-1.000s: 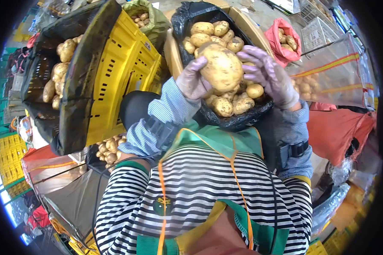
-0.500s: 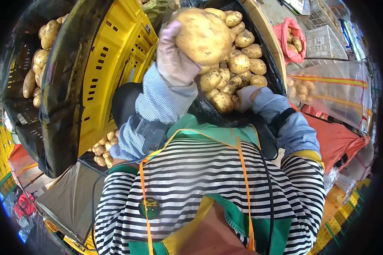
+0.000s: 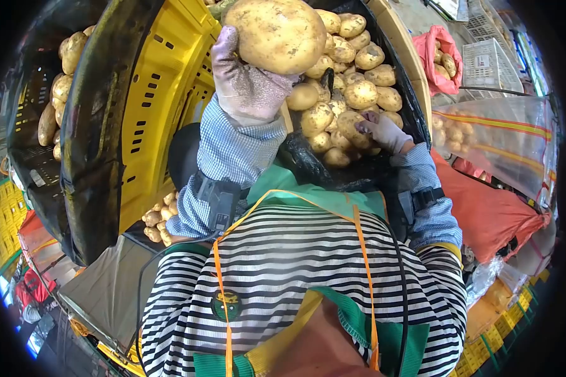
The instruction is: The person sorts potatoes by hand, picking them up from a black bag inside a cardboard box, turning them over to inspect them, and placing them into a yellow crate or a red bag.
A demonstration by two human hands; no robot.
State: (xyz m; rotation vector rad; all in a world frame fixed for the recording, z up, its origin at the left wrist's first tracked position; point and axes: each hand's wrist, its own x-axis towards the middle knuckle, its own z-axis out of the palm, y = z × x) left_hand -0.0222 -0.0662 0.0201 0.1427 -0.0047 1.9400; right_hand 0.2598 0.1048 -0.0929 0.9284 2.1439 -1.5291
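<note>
A large potato is gripped in my gloved left hand, raised close to the camera at the top centre. My gloved right hand is closed on a smaller potato at the near right of a box. That box has a black plastic liner and a light-coloured edge. Several potatoes with dirt specks are heaped inside it. The underside of the large potato is hidden by my left palm.
A yellow crate stands tilted to the left, beside a black-lined crate of potatoes. To the right are a red bag of potatoes, a white crate, a clear sack and a red sack.
My left hand has moved a little up and left with the large potato. The right hand has come up from the box's near edge with its fingers on a smaller potato.
</note>
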